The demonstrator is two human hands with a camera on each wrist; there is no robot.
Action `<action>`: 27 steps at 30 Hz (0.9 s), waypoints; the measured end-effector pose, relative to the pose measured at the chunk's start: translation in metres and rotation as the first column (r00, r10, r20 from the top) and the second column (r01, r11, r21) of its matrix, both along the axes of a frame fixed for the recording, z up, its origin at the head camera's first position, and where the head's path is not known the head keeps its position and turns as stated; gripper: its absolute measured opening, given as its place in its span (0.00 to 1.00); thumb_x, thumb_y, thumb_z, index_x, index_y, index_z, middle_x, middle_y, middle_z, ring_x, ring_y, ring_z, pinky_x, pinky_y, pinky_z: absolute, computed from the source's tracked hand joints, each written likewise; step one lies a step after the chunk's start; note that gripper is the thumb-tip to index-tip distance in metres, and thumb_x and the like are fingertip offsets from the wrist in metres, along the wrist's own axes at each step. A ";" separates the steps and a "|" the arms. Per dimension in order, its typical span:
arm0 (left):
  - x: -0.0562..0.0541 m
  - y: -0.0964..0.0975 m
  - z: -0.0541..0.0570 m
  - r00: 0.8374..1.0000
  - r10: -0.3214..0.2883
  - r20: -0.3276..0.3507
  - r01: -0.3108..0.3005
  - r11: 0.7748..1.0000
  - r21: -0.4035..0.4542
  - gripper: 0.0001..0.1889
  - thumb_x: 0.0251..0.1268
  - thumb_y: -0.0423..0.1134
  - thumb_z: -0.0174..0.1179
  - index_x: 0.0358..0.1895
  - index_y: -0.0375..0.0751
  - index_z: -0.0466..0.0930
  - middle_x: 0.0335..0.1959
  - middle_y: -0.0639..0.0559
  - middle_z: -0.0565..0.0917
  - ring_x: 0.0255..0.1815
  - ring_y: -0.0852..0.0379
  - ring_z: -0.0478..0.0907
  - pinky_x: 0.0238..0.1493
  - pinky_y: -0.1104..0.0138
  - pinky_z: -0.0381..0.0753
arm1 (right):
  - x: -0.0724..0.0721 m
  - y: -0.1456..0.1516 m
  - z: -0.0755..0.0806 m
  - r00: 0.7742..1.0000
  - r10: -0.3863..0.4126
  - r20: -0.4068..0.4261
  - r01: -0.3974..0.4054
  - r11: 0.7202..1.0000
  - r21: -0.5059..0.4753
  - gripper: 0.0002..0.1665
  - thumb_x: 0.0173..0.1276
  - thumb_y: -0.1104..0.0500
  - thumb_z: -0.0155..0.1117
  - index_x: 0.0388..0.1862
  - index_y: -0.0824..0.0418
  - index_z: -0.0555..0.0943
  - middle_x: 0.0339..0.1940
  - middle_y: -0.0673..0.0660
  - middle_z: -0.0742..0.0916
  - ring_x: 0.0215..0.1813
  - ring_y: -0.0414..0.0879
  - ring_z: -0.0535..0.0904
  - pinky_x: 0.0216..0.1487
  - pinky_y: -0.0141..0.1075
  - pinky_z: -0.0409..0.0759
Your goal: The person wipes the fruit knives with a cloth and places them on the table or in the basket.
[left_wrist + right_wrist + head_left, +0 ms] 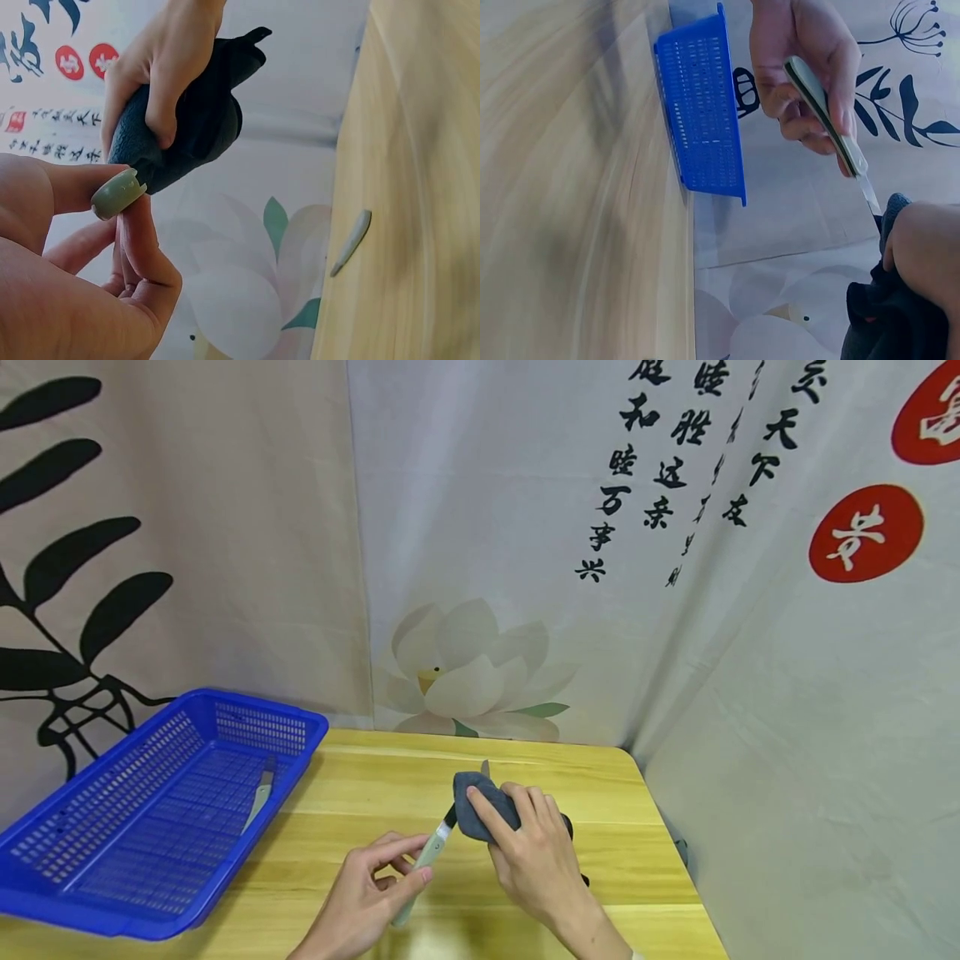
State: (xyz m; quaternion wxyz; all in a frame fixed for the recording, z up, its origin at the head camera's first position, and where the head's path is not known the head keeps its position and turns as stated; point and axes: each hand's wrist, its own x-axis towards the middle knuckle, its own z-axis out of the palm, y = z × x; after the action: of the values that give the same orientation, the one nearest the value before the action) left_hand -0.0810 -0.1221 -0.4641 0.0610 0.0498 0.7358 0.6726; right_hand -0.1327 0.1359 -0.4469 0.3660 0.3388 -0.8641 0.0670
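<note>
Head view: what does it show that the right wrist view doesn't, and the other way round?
Only the head view shows a second knife lying in the blue basket, the blade tip poking past the cloth, and red discs on the backdrop.

Only the right wrist view shows a dandelion-like print and the dark edge of the held knife's handle.

Both show the left hand gripping that handle, the right hand holding the cloth, the basket and leaf prints.
</note>
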 end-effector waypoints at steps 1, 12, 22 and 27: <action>0.000 0.000 0.000 1.000 -0.003 0.000 0.003 1.000 -0.001 0.23 0.76 0.41 0.76 0.70 0.40 0.89 0.56 0.42 0.89 0.46 0.57 0.85 0.38 0.65 0.91 | -0.001 0.001 0.001 1.000 -0.010 0.001 0.010 1.000 -0.001 0.43 0.67 0.59 0.80 0.81 0.44 0.80 0.58 0.62 0.87 0.49 0.52 0.80 0.48 0.45 0.80; 0.000 0.001 -0.002 1.000 0.008 0.014 -0.009 1.000 0.024 0.25 0.73 0.39 0.78 0.69 0.38 0.88 0.50 0.41 0.88 0.45 0.57 0.86 0.41 0.65 0.93 | -0.002 0.014 0.008 0.994 -0.105 0.003 0.105 0.992 -0.063 0.39 0.70 0.63 0.71 0.80 0.48 0.82 0.59 0.66 0.87 0.50 0.58 0.80 0.49 0.48 0.80; -0.001 0.003 0.001 0.998 0.068 0.018 -0.068 0.998 0.015 0.25 0.73 0.40 0.78 0.69 0.39 0.88 0.55 0.42 0.91 0.47 0.58 0.86 0.41 0.66 0.93 | 0.023 -0.005 0.002 0.996 0.093 0.000 -0.093 0.995 -0.021 0.43 0.68 0.58 0.68 0.85 0.44 0.78 0.59 0.60 0.87 0.51 0.50 0.80 0.51 0.44 0.80; -0.002 0.004 0.002 0.997 0.072 0.004 -0.072 0.997 0.007 0.22 0.74 0.41 0.77 0.67 0.40 0.90 0.56 0.43 0.90 0.47 0.57 0.86 0.43 0.68 0.92 | 0.029 -0.014 -0.001 0.985 0.169 -0.046 -0.168 0.985 0.032 0.34 0.81 0.55 0.56 0.84 0.45 0.78 0.57 0.58 0.88 0.49 0.50 0.79 0.50 0.42 0.80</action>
State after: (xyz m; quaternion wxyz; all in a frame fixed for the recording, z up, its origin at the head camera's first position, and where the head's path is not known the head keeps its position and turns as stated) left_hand -0.0828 -0.1177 -0.4623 0.0379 0.0222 0.7346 0.6771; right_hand -0.1037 0.1224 -0.4476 0.3750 0.4173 -0.8241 0.0776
